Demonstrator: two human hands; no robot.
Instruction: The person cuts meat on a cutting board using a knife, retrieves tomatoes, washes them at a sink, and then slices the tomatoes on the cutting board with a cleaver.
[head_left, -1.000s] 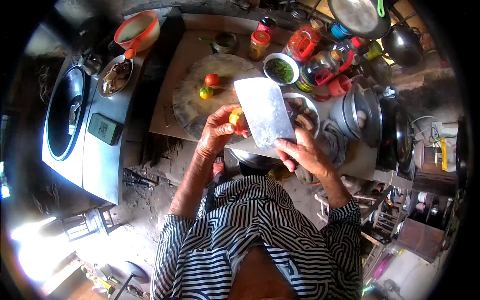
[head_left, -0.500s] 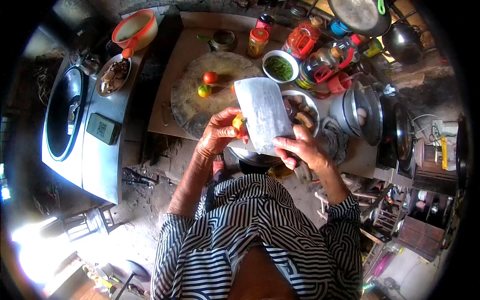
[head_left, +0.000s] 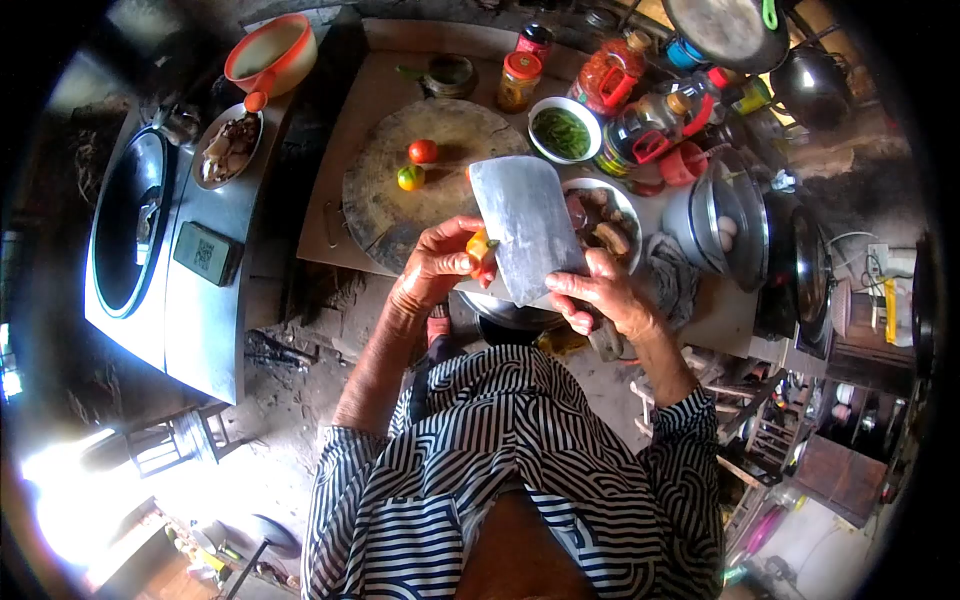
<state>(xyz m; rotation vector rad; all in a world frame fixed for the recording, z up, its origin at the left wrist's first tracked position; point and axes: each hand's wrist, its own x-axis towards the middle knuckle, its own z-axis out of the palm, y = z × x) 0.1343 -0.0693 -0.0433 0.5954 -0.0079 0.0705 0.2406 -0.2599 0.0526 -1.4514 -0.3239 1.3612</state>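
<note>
My left hand (head_left: 440, 262) is closed around a yellow-orange tomato (head_left: 478, 244), its fingers covering much of it. In my right hand (head_left: 604, 292) is a broad cleaver (head_left: 530, 225), gripped near the heel of the blade and the handle. One long edge of the blade lies against or just beside the held tomato; I cannot tell whether it cuts in. Beyond my hands, a red tomato (head_left: 423, 151) and a yellow-green tomato (head_left: 411, 178) rest on a round wooden chopping board (head_left: 465, 125). A bit of red shows at the blade's left edge, mostly hidden.
Right of the board stand a bowl of green vegetables (head_left: 560, 133), a bowl of meat pieces (head_left: 627, 215), sauce bottles (head_left: 607, 75) and a basin with eggs (head_left: 712, 215). A cloth (head_left: 672, 275) lies near the table's edge. Leftward, a metal counter (head_left: 205, 320) holds a plate (head_left: 229, 150).
The held tomato has turned slightly in my left hand, and the cleaver blade has shifted a little beside it. Both hands stay in nearly the same place.
</note>
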